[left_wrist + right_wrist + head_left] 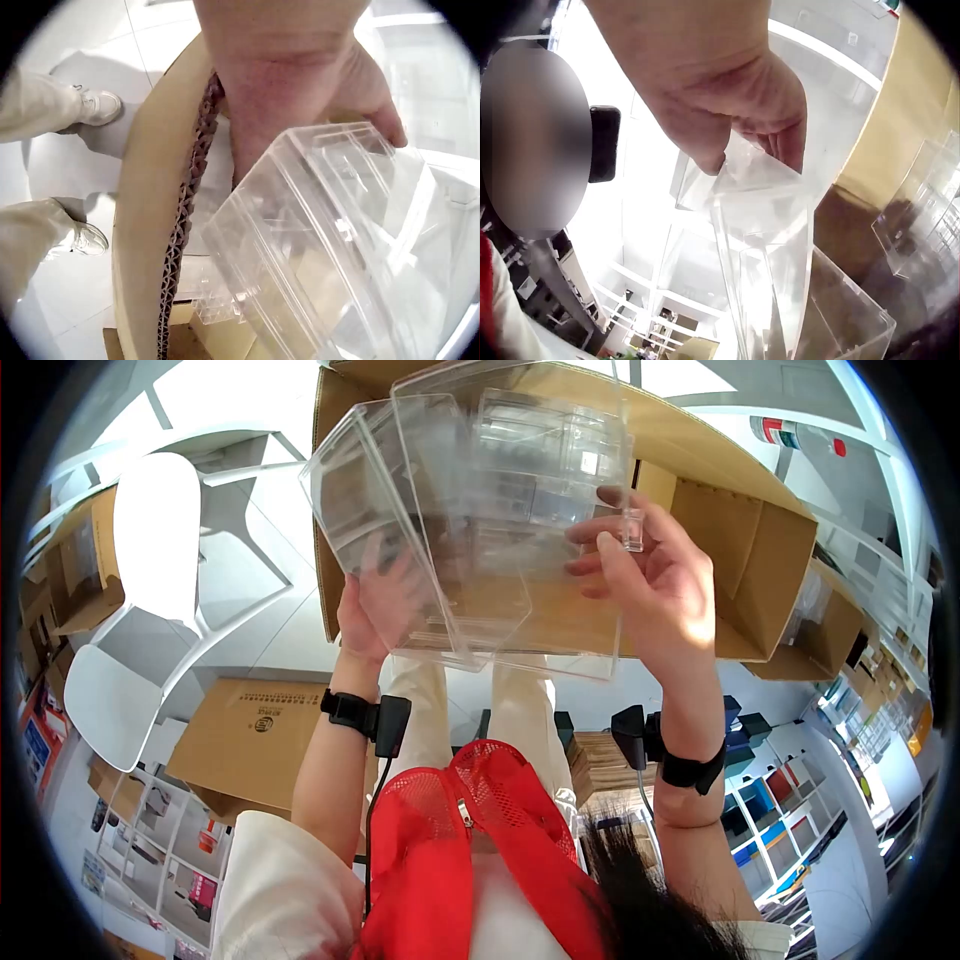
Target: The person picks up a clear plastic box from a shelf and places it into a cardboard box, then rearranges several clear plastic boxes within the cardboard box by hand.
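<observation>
My left hand (385, 600) grips a clear plastic box (350, 480), with its fingers showing through the plastic. In the left wrist view, the thumb overlaps the upper side of that angular box (300, 202), while most of the other fingers are hidden. A second large clear plastic box (570, 645) overlaps the first from the right. My right hand (665, 570) pinches its right side at a small clear projection (632, 530). The right wrist view shows thumb and fingers on the box's corner (761, 176). Both boxes are above an open cardboard carton (740, 560).
More clear plastic pieces (922, 210) sit inside the carton. A white chair (155, 540) stands to the left, above a closed cardboard box (255, 740). Stacked brown cardboard (610, 765) lies by the legs on the right, near shelving (780, 820). A bottle with a red cap (795, 435) is beyond the carton.
</observation>
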Tool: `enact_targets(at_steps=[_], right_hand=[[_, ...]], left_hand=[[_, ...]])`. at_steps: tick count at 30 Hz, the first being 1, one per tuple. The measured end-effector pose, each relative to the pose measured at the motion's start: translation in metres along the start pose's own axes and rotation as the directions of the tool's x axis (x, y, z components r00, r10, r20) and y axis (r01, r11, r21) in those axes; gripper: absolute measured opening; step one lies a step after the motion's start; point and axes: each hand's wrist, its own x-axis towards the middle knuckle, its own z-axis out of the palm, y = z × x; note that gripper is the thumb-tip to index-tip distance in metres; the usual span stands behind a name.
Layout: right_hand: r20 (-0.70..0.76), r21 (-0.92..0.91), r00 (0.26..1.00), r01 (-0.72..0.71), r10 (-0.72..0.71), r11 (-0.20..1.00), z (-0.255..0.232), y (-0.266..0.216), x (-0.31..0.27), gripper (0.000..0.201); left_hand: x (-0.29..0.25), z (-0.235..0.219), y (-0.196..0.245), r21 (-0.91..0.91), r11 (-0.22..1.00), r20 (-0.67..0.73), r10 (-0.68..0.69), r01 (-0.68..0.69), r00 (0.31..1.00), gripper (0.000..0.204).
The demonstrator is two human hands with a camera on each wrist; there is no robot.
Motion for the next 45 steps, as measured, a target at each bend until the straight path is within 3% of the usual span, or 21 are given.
enact_targets(at_steps=[3, 6, 9, 12, 18, 24, 27, 30, 33, 36, 39, 42, 45], right_hand=[[-0.003, 0.079, 0.999, -0.033, 0.033, 0.996, -0.003, 0.002, -0.001, 0.035], [0.072, 0.044, 0.997, -0.042, 0.039, 0.998, -0.004, 0.006, 0.002, 0.036], [0.113, -0.109, 0.993, -0.011, 0.024, 0.994, 0.000, 0.019, 0.003, 0.037], [0.133, -0.002, 0.990, -0.048, 0.048, 0.999, 0.003, 0.020, 0.004, 0.037], [-0.058, -0.039, 0.998, -0.013, 0.011, 0.999, 0.015, 0.033, 0.004, 0.035], [-0.152, 0.058, 0.982, 0.120, -0.110, 0.991, 0.028, 0.044, 0.002, 0.038], [-0.126, 0.154, 0.991, 0.073, -0.054, 0.985, 0.028, 0.036, 0.002, 0.039], [-0.025, 0.112, 0.999, -0.031, 0.034, 0.993, 0.032, 0.037, 0.003, 0.040], [-0.090, 0.168, 0.994, 0.074, -0.060, 0.983, 0.056, 0.045, -0.002, 0.045], [-0.104, 0.093, 0.986, 0.141, -0.131, 0.986, 0.065, 0.053, -0.006, 0.047], [-0.034, 0.020, 0.982, 0.185, -0.185, 0.982, 0.060, 0.050, -0.011, 0.048], [0.029, 0.072, 0.978, 0.206, -0.208, 0.976, 0.058, 0.046, -0.014, 0.050], [0.157, -0.188, 0.926, 0.369, -0.343, 0.910, 0.051, 0.033, -0.011, 0.048]], left_hand=[[-0.001, 0.003, 0.000, -0.022, 1.000, -0.017, 0.008, -0.009, 1.000, 0.073], [0.000, 0.007, -0.001, 0.006, 1.000, -0.033, 0.001, -0.001, 0.999, 0.072], [-0.001, 0.009, -0.001, 0.072, 0.997, -0.047, -0.032, 0.036, 0.998, 0.071], [-0.001, 0.009, -0.001, 0.109, 0.991, -0.060, -0.066, 0.072, 0.996, 0.071], [0.001, 0.011, -0.004, 0.122, 0.991, -0.093, -0.041, 0.052, 0.995, 0.073], [0.006, 0.020, -0.004, 0.134, 0.991, -0.088, -0.018, 0.030, 0.996, 0.074], [0.007, 0.025, -0.002, 0.154, 0.988, -0.083, -0.014, 0.027, 0.996, 0.073], [0.007, 0.032, -0.004, 0.166, 0.985, -0.095, -0.026, 0.042, 0.995, 0.072], [0.009, 0.038, -0.010, 0.116, 0.991, -0.090, -0.062, 0.072, 0.994, 0.070], [0.012, 0.040, -0.012, 0.076, 0.993, -0.047, -0.092, 0.095, 0.995, 0.068], [0.014, 0.037, -0.014, 0.084, 0.991, -0.021, -0.099, 0.100, 0.995, 0.067], [0.015, 0.041, -0.013, 0.097, 0.991, -0.027, -0.094, 0.096, 0.995, 0.069], [0.014, 0.043, -0.019, 0.045, 0.995, 0.006, -0.087, 0.086, 0.996, 0.069]])
